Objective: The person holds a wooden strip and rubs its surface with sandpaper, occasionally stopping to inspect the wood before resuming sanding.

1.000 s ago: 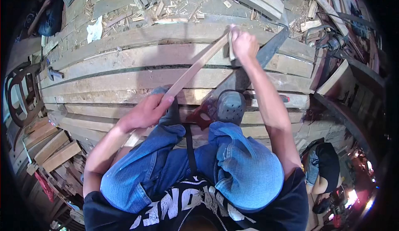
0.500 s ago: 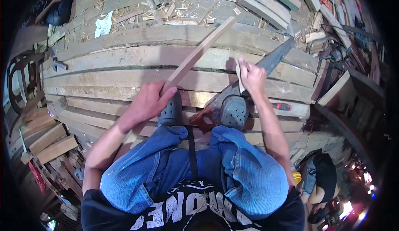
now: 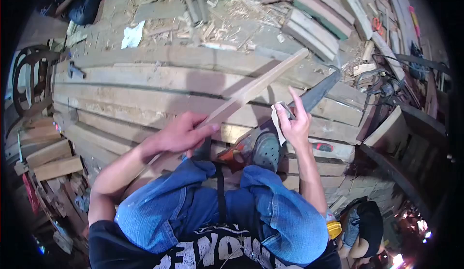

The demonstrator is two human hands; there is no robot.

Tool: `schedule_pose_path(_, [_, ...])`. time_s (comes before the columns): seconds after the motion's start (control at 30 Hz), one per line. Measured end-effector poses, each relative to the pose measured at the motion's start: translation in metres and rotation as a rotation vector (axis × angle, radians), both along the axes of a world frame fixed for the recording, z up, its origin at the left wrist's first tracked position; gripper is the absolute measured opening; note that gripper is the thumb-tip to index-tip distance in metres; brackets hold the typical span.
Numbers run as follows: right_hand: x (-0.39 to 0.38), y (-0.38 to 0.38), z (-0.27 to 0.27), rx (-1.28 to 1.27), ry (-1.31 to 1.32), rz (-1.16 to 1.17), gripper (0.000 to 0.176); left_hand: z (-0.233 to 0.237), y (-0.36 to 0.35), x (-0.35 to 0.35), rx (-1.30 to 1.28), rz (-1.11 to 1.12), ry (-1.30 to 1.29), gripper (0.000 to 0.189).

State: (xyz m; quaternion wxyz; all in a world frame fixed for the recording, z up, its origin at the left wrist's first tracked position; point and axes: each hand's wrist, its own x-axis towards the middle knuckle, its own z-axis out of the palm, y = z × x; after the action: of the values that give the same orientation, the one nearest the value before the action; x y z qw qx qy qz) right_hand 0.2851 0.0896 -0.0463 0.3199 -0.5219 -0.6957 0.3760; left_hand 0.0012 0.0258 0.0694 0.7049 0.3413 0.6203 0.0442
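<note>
Swung rightward toward the tip of the handsaw point(image 3: 321, 90), the far end of the wooden strip point(image 3: 258, 86) has been shifted, and the index finger of the right hand point(image 3: 297, 126) has been straightened. Mid-frame, the strip is grasped near its lower end by the left hand point(image 3: 181, 134); a pale sheet point(image 3: 277, 121) is held under the right thumb. The strip is judged light, stiff and not slippery, best gripped near either end; the sheet seems thin and pliable. Gapped planks point(image 3: 140, 79) are seen beneath, wood scraps point(image 3: 241, 10) are strewn at the top, and a timber stack point(image 3: 311, 34) is laid at upper right.
</note>
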Motion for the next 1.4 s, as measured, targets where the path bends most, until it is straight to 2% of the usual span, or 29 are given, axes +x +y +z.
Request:
schedule_pose_path(0.03, [0.0, 0.008, 0.013, 0.028, -0.002, -0.017, 0.055, 0.007, 0.005, -0.001, 0.028, -0.017, -0.002, 0.032])
schedule_pose_path(0.1, [0.004, 0.019, 0.047, 0.069, -0.143, 0.002, 0.067, 0.025, 0.008, -0.001, 0.015, 0.02, -0.117, 0.03])
schedule_pose_path(0.13, [0.004, 0.027, 0.056, 0.205, -0.119, 0.022, 0.075, 0.035, 0.009, -0.001, 0.034, 0.002, -0.124, 0.03])
schedule_pose_path(0.17, [0.007, 0.035, 0.065, 0.222, -0.126, 0.006, 0.075, 0.046, 0.01, -0.001, 0.103, 0.007, -0.132, 0.031])
schedule_pose_path(0.27, [0.015, 0.058, 0.088, 0.461, -0.206, 0.197, 0.072, 0.078, 0.018, -0.001, 0.257, -0.041, -0.151, 0.032])
schedule_pose_path(0.4, [0.016, 0.078, 0.129, 0.723, -0.181, 0.214, 0.065, 0.097, 0.021, -0.002, 0.372, -0.105, -0.235, 0.034])
schedule_pose_path(0.63, [0.013, 0.078, 0.166, 0.777, -0.071, 0.151, 0.074, 0.106, 0.021, -0.005, 0.324, -0.039, -0.359, 0.031])
schedule_pose_path(0.77, [0.017, 0.07, 0.178, 0.753, -0.129, 0.17, 0.074, 0.102, 0.016, -0.011, 0.283, 0.038, -0.463, 0.032])
schedule_pose_path(0.8, [0.019, 0.071, 0.183, 0.783, -0.16, 0.225, 0.083, 0.099, 0.014, -0.013, 0.283, 0.055, -0.51, 0.032])
schedule_pose_path(0.9, [0.017, 0.082, 0.202, 0.951, -0.14, 0.342, 0.074, 0.099, 0.009, -0.017, 0.282, 0.09, -0.582, 0.032])
schedule_pose_path(0.97, [0.006, 0.083, 0.216, 0.95, -0.125, 0.323, 0.071, 0.101, 0.006, -0.019, 0.288, 0.084, -0.614, 0.032])
schedule_pose_path(1.03, [-0.004, 0.083, 0.238, 0.929, -0.224, 0.438, 0.068, 0.103, 0.003, -0.021, 0.288, 0.075, -0.658, 0.032])
schedule_pose_path(1.17, [-0.021, 0.088, 0.256, 0.968, -0.286, 0.501, 0.063, 0.099, -0.009, -0.026, 0.262, 0.086, -0.817, 0.033])
schedule_pose_path(1.23, [-0.025, 0.091, 0.267, 0.97, -0.351, 0.502, 0.06, 0.091, -0.015, -0.031, 0.267, 0.096, -0.862, 0.033])
schedule_pose_path(1.3, [-0.025, 0.099, 0.268, 1.069, -0.412, 0.387, 0.059, 0.087, -0.021, -0.034, 0.263, 0.107, -0.904, 0.034])
schedule_pose_path(1.4, [-0.027, 0.108, 0.276, 1.088, -0.316, 0.317, 0.069, 0.085, -0.024, -0.038, 0.263, 0.118, -0.951, 0.035])
